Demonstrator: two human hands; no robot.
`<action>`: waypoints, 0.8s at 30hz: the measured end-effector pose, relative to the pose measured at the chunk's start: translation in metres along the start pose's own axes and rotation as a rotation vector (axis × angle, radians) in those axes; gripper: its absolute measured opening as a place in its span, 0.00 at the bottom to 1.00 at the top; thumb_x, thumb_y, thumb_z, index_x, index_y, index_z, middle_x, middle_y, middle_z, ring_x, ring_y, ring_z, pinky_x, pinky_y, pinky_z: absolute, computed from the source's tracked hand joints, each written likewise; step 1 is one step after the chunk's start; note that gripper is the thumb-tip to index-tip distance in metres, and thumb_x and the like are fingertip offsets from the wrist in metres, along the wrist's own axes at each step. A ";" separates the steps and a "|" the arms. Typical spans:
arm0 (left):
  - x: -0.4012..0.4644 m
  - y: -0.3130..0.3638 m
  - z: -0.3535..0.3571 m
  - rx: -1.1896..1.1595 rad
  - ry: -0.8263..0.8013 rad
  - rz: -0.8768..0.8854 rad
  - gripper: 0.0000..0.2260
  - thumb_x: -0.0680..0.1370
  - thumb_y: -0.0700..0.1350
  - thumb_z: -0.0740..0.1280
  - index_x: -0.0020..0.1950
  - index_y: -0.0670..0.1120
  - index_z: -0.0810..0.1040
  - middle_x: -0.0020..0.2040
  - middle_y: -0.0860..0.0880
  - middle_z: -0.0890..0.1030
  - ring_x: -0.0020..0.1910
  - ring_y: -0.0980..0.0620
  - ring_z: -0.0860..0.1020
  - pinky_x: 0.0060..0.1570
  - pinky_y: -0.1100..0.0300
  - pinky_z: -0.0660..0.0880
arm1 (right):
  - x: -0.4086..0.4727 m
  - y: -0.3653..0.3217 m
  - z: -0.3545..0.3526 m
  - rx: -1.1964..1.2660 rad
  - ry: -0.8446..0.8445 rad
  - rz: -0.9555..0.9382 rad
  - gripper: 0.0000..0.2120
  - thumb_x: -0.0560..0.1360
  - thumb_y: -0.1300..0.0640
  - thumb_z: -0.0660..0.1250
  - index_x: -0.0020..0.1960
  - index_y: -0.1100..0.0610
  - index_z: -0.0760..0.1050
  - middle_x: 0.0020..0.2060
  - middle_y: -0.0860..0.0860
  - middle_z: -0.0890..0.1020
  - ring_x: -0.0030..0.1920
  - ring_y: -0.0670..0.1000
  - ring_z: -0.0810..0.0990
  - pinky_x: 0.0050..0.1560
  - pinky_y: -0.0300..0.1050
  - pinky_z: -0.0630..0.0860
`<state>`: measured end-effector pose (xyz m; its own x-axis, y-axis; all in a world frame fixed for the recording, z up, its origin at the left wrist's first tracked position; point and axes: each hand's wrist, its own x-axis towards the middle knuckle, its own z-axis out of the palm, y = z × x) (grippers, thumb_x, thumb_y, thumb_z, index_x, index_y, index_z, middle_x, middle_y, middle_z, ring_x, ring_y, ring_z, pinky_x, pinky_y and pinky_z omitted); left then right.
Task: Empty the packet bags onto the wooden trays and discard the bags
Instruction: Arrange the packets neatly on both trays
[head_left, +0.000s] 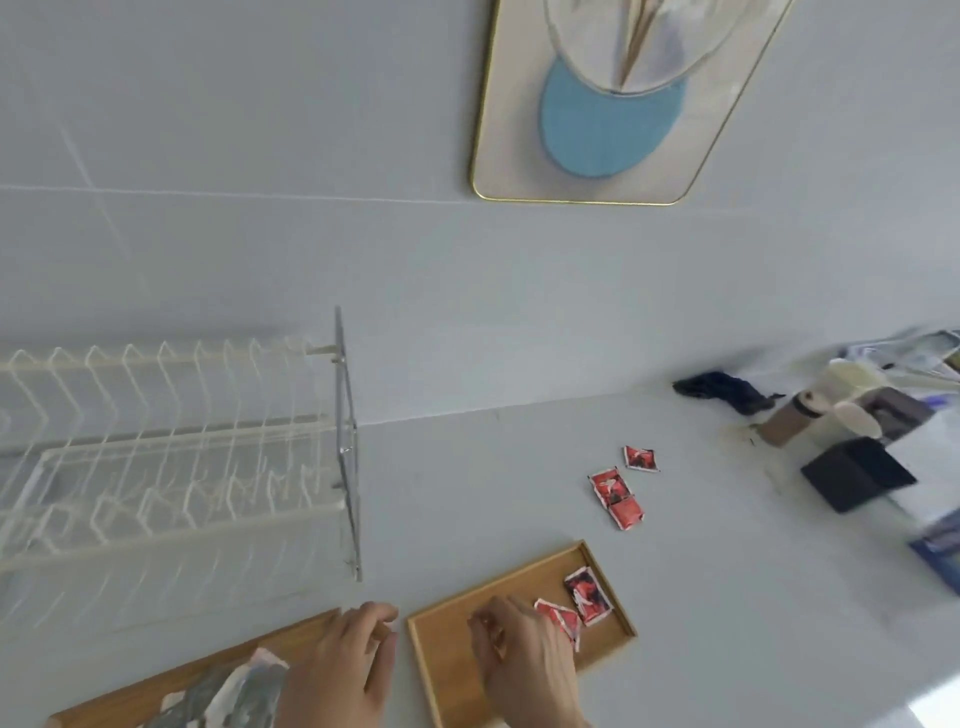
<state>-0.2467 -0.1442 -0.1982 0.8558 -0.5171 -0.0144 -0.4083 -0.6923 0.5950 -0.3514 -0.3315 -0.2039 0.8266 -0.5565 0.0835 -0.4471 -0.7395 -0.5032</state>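
Two wooden trays lie at the bottom. On the right tray rest two red packets, one of them touching my right hand, whose curled fingers lie on that tray. My left hand rests with bent fingers on the right end of the left tray, which carries a grey-white bag. Three more red packets lie on the counter beyond: a joined pair and a single one. Whether either hand holds something is hidden.
A white wire dish rack stands at the left. Clutter fills the right side: a black box, a dark cloth, a bottle, papers. A gold-framed picture hangs on the wall.
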 end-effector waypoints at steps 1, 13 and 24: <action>0.005 0.020 0.013 -0.015 -0.029 0.010 0.10 0.71 0.58 0.59 0.51 0.64 0.73 0.38 0.69 0.79 0.35 0.71 0.78 0.34 0.62 0.78 | 0.005 0.018 -0.012 0.001 0.000 0.044 0.05 0.70 0.45 0.68 0.39 0.46 0.78 0.32 0.41 0.81 0.30 0.42 0.79 0.30 0.39 0.74; 0.080 0.207 0.140 -0.034 -0.226 0.011 0.07 0.79 0.56 0.62 0.57 0.64 0.72 0.52 0.65 0.78 0.49 0.70 0.78 0.51 0.68 0.77 | 0.124 0.223 -0.098 0.013 -0.062 0.401 0.12 0.77 0.47 0.66 0.58 0.49 0.79 0.53 0.47 0.82 0.50 0.52 0.83 0.46 0.47 0.78; 0.189 0.266 0.195 0.106 -0.264 -0.004 0.13 0.81 0.52 0.62 0.66 0.58 0.71 0.63 0.60 0.75 0.65 0.58 0.73 0.64 0.60 0.72 | 0.176 0.247 -0.068 0.198 -0.170 0.555 0.20 0.73 0.54 0.72 0.61 0.51 0.68 0.51 0.49 0.80 0.53 0.53 0.79 0.45 0.45 0.74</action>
<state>-0.2553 -0.5237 -0.1993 0.7506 -0.6180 -0.2338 -0.4480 -0.7361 0.5075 -0.3392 -0.6382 -0.2550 0.5387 -0.7583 -0.3672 -0.7683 -0.2632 -0.5836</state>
